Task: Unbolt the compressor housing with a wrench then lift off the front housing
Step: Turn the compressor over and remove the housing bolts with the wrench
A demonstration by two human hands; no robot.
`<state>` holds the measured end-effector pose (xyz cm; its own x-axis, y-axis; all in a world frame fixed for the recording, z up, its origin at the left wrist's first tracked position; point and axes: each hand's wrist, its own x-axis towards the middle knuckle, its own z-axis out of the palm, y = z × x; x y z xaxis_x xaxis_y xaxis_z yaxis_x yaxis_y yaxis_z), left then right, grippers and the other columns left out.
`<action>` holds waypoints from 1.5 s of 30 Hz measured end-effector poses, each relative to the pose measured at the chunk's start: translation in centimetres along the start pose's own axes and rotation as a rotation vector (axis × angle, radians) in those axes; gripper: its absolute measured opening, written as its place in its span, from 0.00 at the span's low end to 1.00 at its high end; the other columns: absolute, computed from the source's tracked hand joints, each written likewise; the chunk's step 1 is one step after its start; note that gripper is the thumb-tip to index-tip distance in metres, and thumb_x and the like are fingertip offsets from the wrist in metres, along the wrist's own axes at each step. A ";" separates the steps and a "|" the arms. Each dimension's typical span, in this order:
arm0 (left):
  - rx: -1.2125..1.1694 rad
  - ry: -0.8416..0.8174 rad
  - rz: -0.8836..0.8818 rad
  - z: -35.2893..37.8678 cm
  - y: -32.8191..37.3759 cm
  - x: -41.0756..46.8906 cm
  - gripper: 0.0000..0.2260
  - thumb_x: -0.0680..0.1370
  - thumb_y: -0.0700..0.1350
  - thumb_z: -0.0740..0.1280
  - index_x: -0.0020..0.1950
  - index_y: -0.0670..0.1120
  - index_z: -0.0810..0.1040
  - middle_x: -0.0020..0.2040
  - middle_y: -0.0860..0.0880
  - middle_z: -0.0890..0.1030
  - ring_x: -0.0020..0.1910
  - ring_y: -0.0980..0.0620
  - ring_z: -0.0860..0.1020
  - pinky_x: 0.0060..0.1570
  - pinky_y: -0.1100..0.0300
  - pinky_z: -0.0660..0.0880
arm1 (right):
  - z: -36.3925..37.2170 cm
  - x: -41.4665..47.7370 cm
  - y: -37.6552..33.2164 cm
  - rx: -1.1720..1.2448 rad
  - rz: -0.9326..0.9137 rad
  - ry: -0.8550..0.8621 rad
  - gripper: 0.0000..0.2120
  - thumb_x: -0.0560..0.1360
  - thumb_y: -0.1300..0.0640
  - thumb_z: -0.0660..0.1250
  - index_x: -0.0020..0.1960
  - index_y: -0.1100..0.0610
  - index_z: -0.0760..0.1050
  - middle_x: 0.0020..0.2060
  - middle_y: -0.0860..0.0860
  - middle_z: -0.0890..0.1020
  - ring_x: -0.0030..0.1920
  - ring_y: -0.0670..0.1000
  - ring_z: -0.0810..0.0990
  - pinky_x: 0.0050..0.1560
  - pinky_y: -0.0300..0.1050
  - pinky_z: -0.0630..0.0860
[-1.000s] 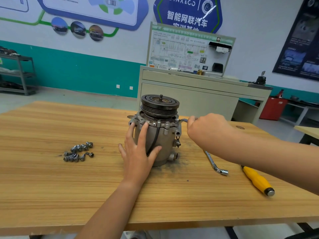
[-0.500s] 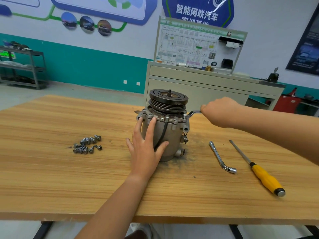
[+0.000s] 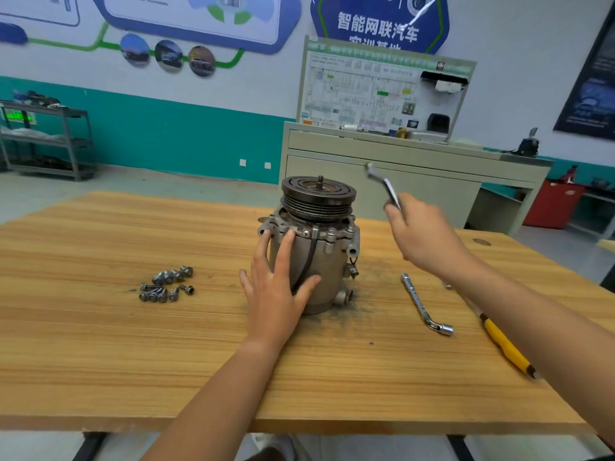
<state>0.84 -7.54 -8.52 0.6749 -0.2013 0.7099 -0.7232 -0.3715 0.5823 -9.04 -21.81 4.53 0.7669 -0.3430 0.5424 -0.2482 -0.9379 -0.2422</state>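
Note:
A grey metal compressor (image 3: 324, 261) stands upright in the middle of the wooden table (image 3: 100, 344), its black grooved pulley (image 3: 317, 197) on top and a bolted flange (image 3: 329, 233) below the pulley. My left hand (image 3: 278, 287) presses flat against the housing's front side, fingers spread. My right hand (image 3: 422, 234) is raised to the right of the pulley and grips a slim metal wrench (image 3: 382, 184), which points up and left, clear of the compressor.
Several loose bolts (image 3: 166, 284) lie in a pile left of the compressor. A bent socket wrench (image 3: 424, 306) and a yellow-handled screwdriver (image 3: 506, 347) lie on the table to the right. A beige cabinet (image 3: 382, 168) stands behind the table.
My right hand has lifted the wrench off the flange and swung it up and away to the right of the pulley. My left hand stays pressed on the housing.

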 end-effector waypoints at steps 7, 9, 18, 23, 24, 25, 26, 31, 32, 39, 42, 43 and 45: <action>0.023 -0.001 -0.018 -0.1 0.1 -0.3 0.36 0.72 0.52 0.71 0.71 0.62 0.50 0.76 0.45 0.54 0.74 0.46 0.55 0.65 0.30 0.49 | -1.3 -2.6 -1.6 -0.461 -0.100 -0.159 0.06 0.80 0.57 0.53 0.50 0.55 0.68 0.28 0.48 0.66 0.31 0.51 0.68 0.27 0.44 0.61; 0.033 0.001 -0.021 -0.1 0.1 -0.4 0.36 0.72 0.52 0.71 0.71 0.62 0.50 0.76 0.46 0.54 0.73 0.47 0.55 0.65 0.30 0.48 | -1.2 -2.5 -2.2 -0.490 -0.116 -0.197 0.04 0.79 0.59 0.55 0.47 0.54 0.68 0.28 0.48 0.65 0.29 0.48 0.65 0.25 0.42 0.59; 0.018 0.007 -0.013 -0.1 0.1 -0.4 0.36 0.72 0.51 0.71 0.71 0.62 0.51 0.76 0.45 0.55 0.73 0.46 0.55 0.65 0.29 0.49 | -2.0 -2.5 -5.1 -0.820 -0.260 -0.318 0.07 0.75 0.65 0.57 0.43 0.57 0.60 0.28 0.49 0.61 0.25 0.49 0.59 0.23 0.41 0.55; 0.019 0.014 -0.022 0.0 0.2 -0.3 0.36 0.72 0.51 0.71 0.70 0.62 0.51 0.76 0.46 0.55 0.73 0.48 0.56 0.65 0.30 0.48 | -2.1 -2.3 -7.1 -1.003 -0.299 -0.434 0.07 0.76 0.69 0.58 0.39 0.63 0.64 0.36 0.52 0.71 0.40 0.54 0.74 0.25 0.42 0.63; 0.030 0.009 -0.024 -0.1 0.2 -0.3 0.36 0.72 0.52 0.71 0.70 0.63 0.51 0.76 0.47 0.55 0.73 0.48 0.56 0.65 0.30 0.48 | -2.2 -2.2 -7.5 -1.020 -0.310 -0.451 0.03 0.76 0.69 0.59 0.45 0.64 0.69 0.38 0.53 0.73 0.43 0.55 0.76 0.29 0.43 0.68; 0.042 0.004 -0.025 -0.1 0.2 -0.3 0.36 0.72 0.52 0.71 0.70 0.63 0.50 0.76 0.46 0.55 0.73 0.47 0.56 0.65 0.30 0.48 | -2.1 -2.0 -7.6 -1.031 -0.310 -0.459 0.06 0.76 0.68 0.59 0.51 0.63 0.72 0.39 0.53 0.72 0.43 0.56 0.75 0.33 0.44 0.70; 0.052 0.004 -0.027 -0.1 0.2 -0.3 0.35 0.72 0.53 0.71 0.70 0.62 0.50 0.76 0.46 0.55 0.73 0.47 0.57 0.65 0.30 0.48 | -2.1 -1.9 -7.8 -1.039 -0.322 -0.459 0.09 0.76 0.68 0.60 0.54 0.61 0.73 0.38 0.53 0.70 0.42 0.55 0.74 0.34 0.44 0.71; 0.075 0.016 -0.019 0.1 -0.1 -0.3 0.36 0.72 0.53 0.71 0.71 0.62 0.50 0.76 0.45 0.56 0.72 0.45 0.59 0.64 0.29 0.48 | -2.6 -1.0 -5.4 -1.011 -0.411 -0.422 0.04 0.78 0.62 0.52 0.47 0.56 0.64 0.29 0.49 0.63 0.27 0.49 0.63 0.24 0.42 0.58; 0.080 0.021 -0.019 0.1 -0.1 -0.3 0.36 0.72 0.53 0.71 0.71 0.61 0.50 0.76 0.45 0.56 0.72 0.44 0.59 0.64 0.29 0.48 | -2.8 -0.7 -4.7 -1.029 -0.436 -0.408 0.03 0.78 0.62 0.51 0.46 0.57 0.60 0.27 0.49 0.64 0.25 0.48 0.63 0.24 0.42 0.58; 0.075 0.028 -0.006 0.2 -0.2 -0.3 0.36 0.71 0.53 0.72 0.71 0.61 0.51 0.76 0.45 0.56 0.72 0.44 0.60 0.64 0.29 0.48 | 0.0 2.8 -1.5 -0.957 -0.444 -0.288 0.08 0.77 0.65 0.57 0.55 0.58 0.65 0.37 0.50 0.76 0.38 0.52 0.77 0.36 0.41 0.66; 0.067 0.035 0.006 0.2 -0.3 -0.3 0.36 0.71 0.53 0.71 0.71 0.62 0.51 0.76 0.46 0.55 0.73 0.45 0.58 0.64 0.29 0.48 | 1.2 3.4 -0.2 -0.865 -0.477 -0.215 0.11 0.77 0.65 0.57 0.59 0.59 0.64 0.49 0.53 0.79 0.48 0.54 0.79 0.49 0.45 0.71; 0.065 0.036 0.011 0.1 -0.3 -0.3 0.36 0.71 0.53 0.71 0.71 0.62 0.51 0.76 0.47 0.55 0.73 0.46 0.58 0.65 0.30 0.48 | 1.4 3.4 0.2 -0.834 -0.480 -0.182 0.13 0.78 0.65 0.56 0.61 0.59 0.63 0.49 0.53 0.79 0.48 0.54 0.79 0.49 0.45 0.72; 0.057 0.041 0.020 0.2 -0.3 -0.2 0.36 0.71 0.53 0.71 0.71 0.62 0.51 0.76 0.47 0.55 0.73 0.46 0.57 0.65 0.31 0.48 | 1.3 3.2 0.8 -0.715 -0.422 -0.067 0.15 0.79 0.63 0.53 0.65 0.58 0.63 0.47 0.53 0.79 0.43 0.55 0.78 0.41 0.46 0.72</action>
<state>0.92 -7.56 -8.90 0.6530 -0.1725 0.7375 -0.7263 -0.4186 0.5452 -5.98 -23.60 5.00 0.9079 0.0274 0.4183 -0.2303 -0.8012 0.5523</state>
